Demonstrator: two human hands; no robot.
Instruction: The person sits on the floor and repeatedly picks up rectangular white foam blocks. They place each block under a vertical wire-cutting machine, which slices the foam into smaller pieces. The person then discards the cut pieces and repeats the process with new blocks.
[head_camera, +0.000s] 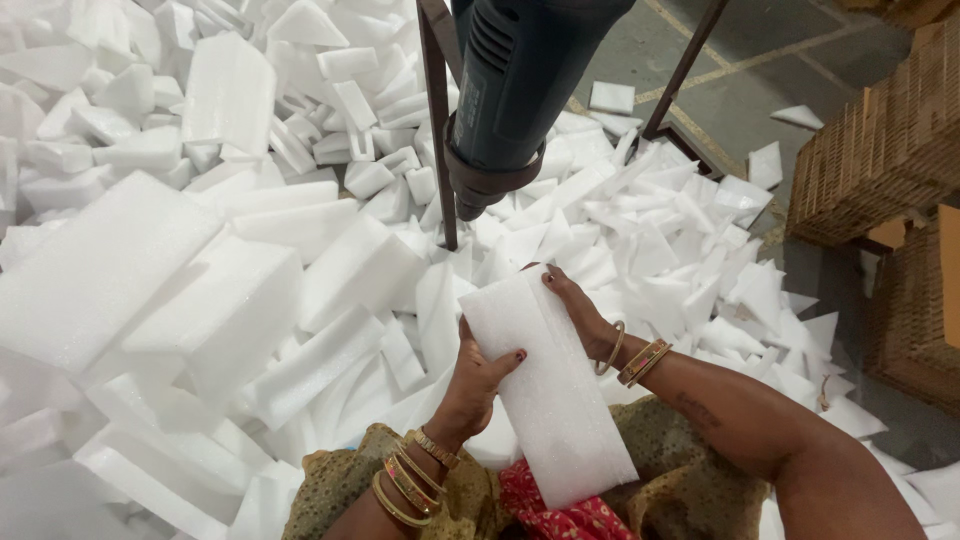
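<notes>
Looking down through the head camera, I see parts of the scene cut off: the dark blue heat gun (510, 95) mounted above runs out of the top edge, so its upper body is unseen, and my right elbow leaves the bottom edge. The fingers of my right hand (575, 305) sit behind the foam strip (550, 385), so I cannot make out how they curl. The strip's lower end hides part of my lap.

Open room is scarce. White foam offcuts (690, 235) and larger foam blocks (190, 290) crowd the left and centre, heaped right up to my knees. Bare grey floor (740, 70) shows only at upper right, beside stacked brown cardboard honeycomb (880, 150) along the right edge. A thin metal stand leg (440, 130) drops just left of the gun's nozzle.

The strip is a long, flat, white rectangle with a fine grainy surface, tilted diagonally, its upper end just below the nozzle. My left hand (475, 385) grips its left edge, thumb on top; my right hand steadies the upper right corner.
</notes>
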